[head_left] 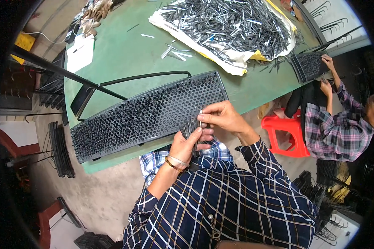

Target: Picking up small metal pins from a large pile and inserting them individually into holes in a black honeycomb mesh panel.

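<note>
Just in front of my body, my left hand [186, 148] is closed around a bunch of thin dark strips [190, 128]. My right hand [222, 118] pinches one pale, slim strip [201, 117] at the top of that bunch. Both hands are at the near edge of a long black perforated panel [170, 108], which lies slantwise on the table. Many of the panel's holes on its left part carry dark upright pieces, while the holes toward its right end look bare. A bent black rod frame [145, 76] runs along the panel's far side.
Behind the panel, a white and yellow sack [237, 68] bears a large heap of strips [232, 25] on the green table [120, 39]. Several loose strips [176, 53] lie before it. At right, a co-worker in plaid [336, 128] handles another panel [309, 66] near a red stool [284, 133].
</note>
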A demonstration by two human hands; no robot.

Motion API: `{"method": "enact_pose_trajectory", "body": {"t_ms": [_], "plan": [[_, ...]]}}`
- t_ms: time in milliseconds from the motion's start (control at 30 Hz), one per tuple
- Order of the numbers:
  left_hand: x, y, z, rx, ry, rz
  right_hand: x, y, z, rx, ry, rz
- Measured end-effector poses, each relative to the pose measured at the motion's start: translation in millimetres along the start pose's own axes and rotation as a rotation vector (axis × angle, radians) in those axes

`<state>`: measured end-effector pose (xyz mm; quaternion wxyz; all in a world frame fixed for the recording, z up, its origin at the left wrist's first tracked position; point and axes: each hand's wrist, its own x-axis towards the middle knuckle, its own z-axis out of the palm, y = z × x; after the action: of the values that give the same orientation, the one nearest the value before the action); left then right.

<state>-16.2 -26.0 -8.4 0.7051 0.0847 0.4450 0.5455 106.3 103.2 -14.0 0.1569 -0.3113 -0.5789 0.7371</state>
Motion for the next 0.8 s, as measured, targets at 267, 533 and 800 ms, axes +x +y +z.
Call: {"method": "enact_pose_trajectory", "body": {"t_ms": [267,533,800], "plan": [[3.6,-1.4,-5.2,-0.007,0.065,-0.002,4.1,-15.9,-13.0,-0.057,0.289,-0.143],[3.7,-5.2,-1.8,0.03,0.046,-0.027,46.2,-15.8,-63.5,-0.283,0.581,-0.453],[2.0,-4.9,-0.5,0.0,0.076,-0.081,61.0,5.5,-72.6,-0.333,0.553,-0.525]]}}
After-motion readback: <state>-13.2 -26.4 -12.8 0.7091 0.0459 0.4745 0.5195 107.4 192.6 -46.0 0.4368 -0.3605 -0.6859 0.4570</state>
